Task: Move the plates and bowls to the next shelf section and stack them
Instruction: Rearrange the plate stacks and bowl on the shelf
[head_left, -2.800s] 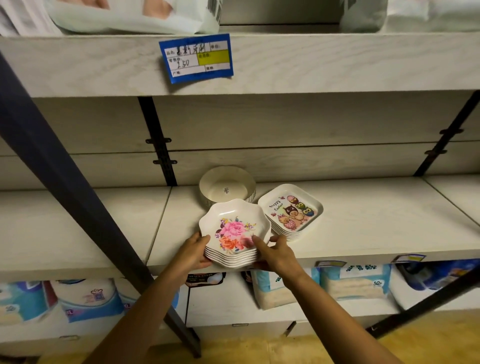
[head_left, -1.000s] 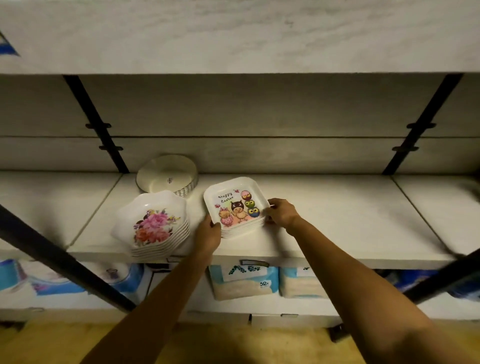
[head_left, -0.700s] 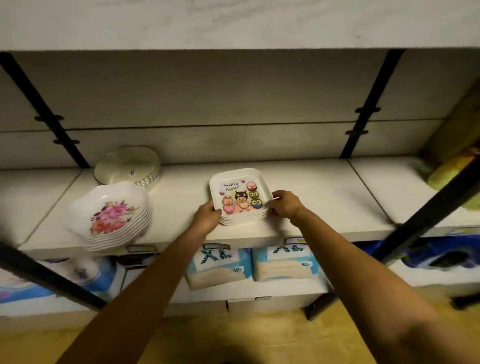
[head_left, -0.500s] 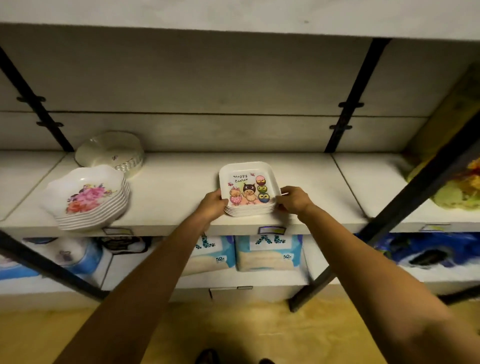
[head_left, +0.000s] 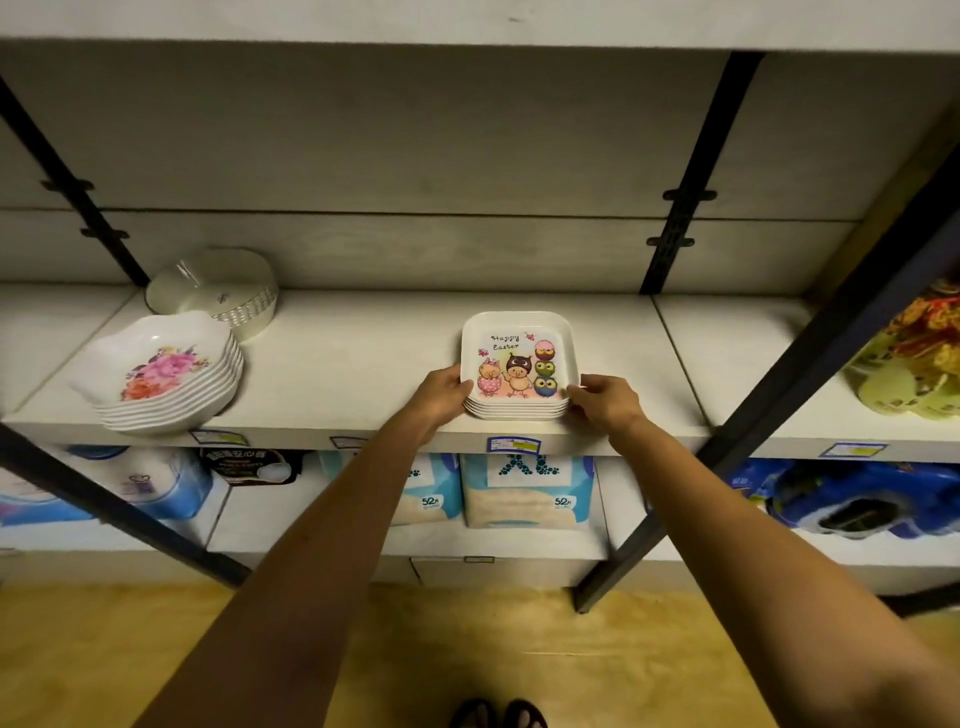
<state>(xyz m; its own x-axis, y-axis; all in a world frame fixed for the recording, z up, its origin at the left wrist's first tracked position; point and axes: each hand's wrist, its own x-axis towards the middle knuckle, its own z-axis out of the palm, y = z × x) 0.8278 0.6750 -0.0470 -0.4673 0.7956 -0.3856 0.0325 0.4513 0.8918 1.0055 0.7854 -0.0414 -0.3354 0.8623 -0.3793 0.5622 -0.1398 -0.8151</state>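
I see white square plates (head_left: 519, 364) printed with pink, brown, green and blue cartoon chicks and owls under black "Happy Easter" lettering. The white scalloped plates (head_left: 166, 371) carry pink and orange flowers. The bowls (head_left: 218, 291) are cream with a woven band. The shelf (head_left: 353, 358) is pale grey; its posts (head_left: 685, 171) are black.

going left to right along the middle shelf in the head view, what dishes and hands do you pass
flower plates → round bowls → left hand → square easter plates → right hand → yellow-green item at the far right edge
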